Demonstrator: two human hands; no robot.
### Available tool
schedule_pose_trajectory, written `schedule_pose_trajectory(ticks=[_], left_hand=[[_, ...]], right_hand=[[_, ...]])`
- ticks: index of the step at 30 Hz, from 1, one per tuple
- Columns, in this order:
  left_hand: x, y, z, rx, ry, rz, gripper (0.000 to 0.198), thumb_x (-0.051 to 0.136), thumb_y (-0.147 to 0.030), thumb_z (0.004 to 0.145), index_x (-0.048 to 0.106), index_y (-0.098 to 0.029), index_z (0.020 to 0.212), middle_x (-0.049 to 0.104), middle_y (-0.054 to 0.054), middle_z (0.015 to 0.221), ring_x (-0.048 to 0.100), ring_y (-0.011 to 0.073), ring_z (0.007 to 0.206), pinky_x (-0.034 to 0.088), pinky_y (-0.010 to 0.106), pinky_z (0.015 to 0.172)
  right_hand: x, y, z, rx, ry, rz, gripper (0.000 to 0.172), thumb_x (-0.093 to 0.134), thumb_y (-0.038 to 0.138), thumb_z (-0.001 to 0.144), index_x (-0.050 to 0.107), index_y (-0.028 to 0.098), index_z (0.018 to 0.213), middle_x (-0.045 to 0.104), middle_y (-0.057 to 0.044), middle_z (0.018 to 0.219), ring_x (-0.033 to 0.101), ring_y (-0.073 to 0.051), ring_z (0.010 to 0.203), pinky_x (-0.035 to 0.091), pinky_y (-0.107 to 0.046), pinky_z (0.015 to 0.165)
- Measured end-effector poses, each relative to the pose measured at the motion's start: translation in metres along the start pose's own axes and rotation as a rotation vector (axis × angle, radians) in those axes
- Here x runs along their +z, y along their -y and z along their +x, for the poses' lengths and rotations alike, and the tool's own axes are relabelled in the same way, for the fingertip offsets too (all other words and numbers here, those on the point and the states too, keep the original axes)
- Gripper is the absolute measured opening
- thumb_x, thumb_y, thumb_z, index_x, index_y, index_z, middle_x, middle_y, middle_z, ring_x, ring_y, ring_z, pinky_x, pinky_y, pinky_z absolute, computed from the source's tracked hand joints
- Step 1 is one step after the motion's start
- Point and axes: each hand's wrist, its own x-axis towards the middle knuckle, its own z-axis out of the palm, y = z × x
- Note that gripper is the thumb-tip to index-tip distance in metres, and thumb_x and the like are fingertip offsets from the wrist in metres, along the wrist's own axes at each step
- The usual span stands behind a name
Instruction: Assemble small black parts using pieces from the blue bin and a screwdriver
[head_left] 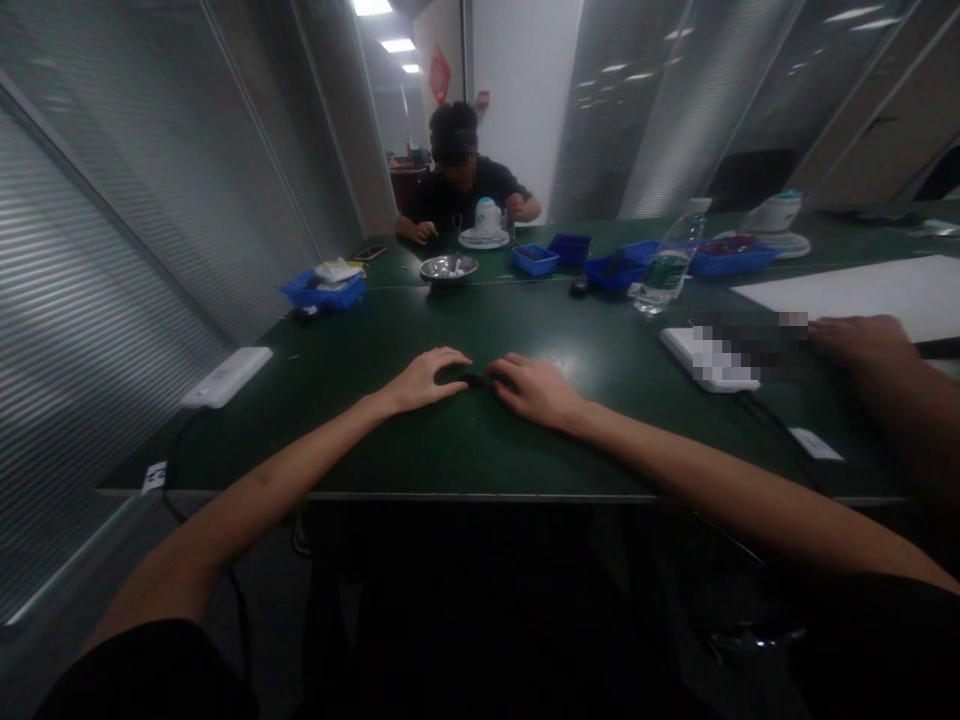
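Observation:
My left hand (429, 380) rests on the green table (360, 455), its thumb and fingers spread apart in a loose curve. A small dark object (474, 380) lies between my two hands, close to the left thumb tip; its kind is too blurred to make out. On the other side, my right hand (536, 388) is palm down with bent, loosely parted fingers near the object's right end. Whether either hand touches it, I cannot tell.
White power strips lie left (229, 377) and right (690, 365). Farther back are a metal bowl (448, 270), blue bins (322, 290) and a water bottle (667, 265). A co-worker (465, 190) sits opposite beside a white fan-like device (486, 225). Another person's hand (862, 340) is at right.

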Motion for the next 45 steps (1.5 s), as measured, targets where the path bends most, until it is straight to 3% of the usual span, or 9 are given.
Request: schedule_pose_trajectory(ticks=[6, 12, 20, 26, 33, 37, 41, 45], left_hand=[[-0.002, -0.001, -0.002, 0.020, 0.023, -0.024, 0.039, 0.069, -0.038, 0.100, 0.068, -0.022, 0.135, 0.067, 0.011, 0.133, 0.067, 0.0250, 0.113, 0.056, 0.042, 0.100], [-0.003, 0.004, 0.000, 0.084, 0.034, 0.080, 0.021, 0.066, -0.035, 0.102, 0.075, -0.022, 0.116, 0.070, 0.010, 0.128, 0.062, 0.0270, 0.124, 0.048, 0.049, 0.112], [-0.030, 0.031, -0.009, 0.001, 0.082, 0.087, 0.032, 0.063, -0.040, 0.103, 0.075, -0.024, 0.127, 0.075, 0.008, 0.129, 0.068, 0.0252, 0.121, 0.050, 0.044, 0.110], [-0.075, 0.087, -0.031, -0.252, -0.003, 0.293, 0.039, 0.063, -0.048, 0.100, 0.076, -0.028, 0.130, 0.075, 0.006, 0.132, 0.069, 0.0287, 0.121, 0.049, 0.044, 0.110], [-0.125, 0.144, -0.075, -0.795, -0.231, 0.601, 0.036, 0.068, -0.041, 0.094, 0.078, -0.025, 0.125, 0.078, 0.012, 0.117, 0.071, 0.0339, 0.109, 0.055, 0.041, 0.096], [-0.133, 0.155, -0.089, -0.972, -0.296, 0.671, 0.040, 0.068, -0.036, 0.092, 0.077, -0.020, 0.128, 0.076, 0.018, 0.118, 0.070, 0.0377, 0.111, 0.055, 0.047, 0.097], [-0.134, 0.154, -0.090, -1.005, -0.289, 0.680, 0.045, 0.066, -0.020, 0.085, 0.076, -0.017, 0.129, 0.076, 0.019, 0.120, 0.070, 0.0388, 0.114, 0.054, 0.049, 0.102], [-0.137, 0.149, -0.090, -1.005, -0.314, 0.676, 0.035, 0.062, -0.014, 0.082, 0.080, -0.013, 0.112, 0.076, 0.020, 0.116, 0.070, 0.0362, 0.114, 0.054, 0.046, 0.105]], right_hand=[[-0.003, 0.002, 0.000, 0.002, 0.007, 0.025, 0.034, 0.053, 0.034, 0.107, 0.064, 0.024, 0.137, 0.069, -0.009, 0.125, 0.067, -0.020, 0.091, 0.045, -0.030, 0.075], [-0.004, 0.002, 0.000, 0.000, 0.017, 0.000, 0.035, 0.053, 0.036, 0.106, 0.064, 0.024, 0.136, 0.069, -0.009, 0.121, 0.067, -0.021, 0.088, 0.044, -0.031, 0.072], [-0.002, -0.001, 0.000, -0.004, 0.007, 0.031, 0.034, 0.054, 0.035, 0.106, 0.064, 0.024, 0.136, 0.069, -0.009, 0.128, 0.068, -0.022, 0.096, 0.047, -0.032, 0.077], [-0.003, -0.001, -0.001, -0.003, 0.016, 0.041, 0.034, 0.053, 0.036, 0.106, 0.063, 0.023, 0.136, 0.069, -0.009, 0.129, 0.069, -0.022, 0.096, 0.048, -0.032, 0.078], [-0.006, 0.001, -0.001, 0.004, 0.027, 0.045, 0.034, 0.054, 0.036, 0.107, 0.064, 0.023, 0.136, 0.069, -0.010, 0.129, 0.069, -0.022, 0.095, 0.048, -0.031, 0.076], [-0.007, 0.002, -0.001, 0.006, 0.031, 0.038, 0.033, 0.054, 0.035, 0.107, 0.064, 0.023, 0.136, 0.069, -0.010, 0.128, 0.068, -0.021, 0.093, 0.048, -0.031, 0.075], [-0.006, 0.001, -0.001, -0.005, 0.021, 0.036, 0.033, 0.054, 0.035, 0.106, 0.065, 0.023, 0.135, 0.069, -0.010, 0.127, 0.068, -0.022, 0.094, 0.047, -0.032, 0.076], [-0.005, 0.001, 0.000, -0.006, 0.011, 0.030, 0.033, 0.054, 0.034, 0.106, 0.065, 0.023, 0.135, 0.069, -0.009, 0.128, 0.069, -0.022, 0.096, 0.047, -0.032, 0.077]])
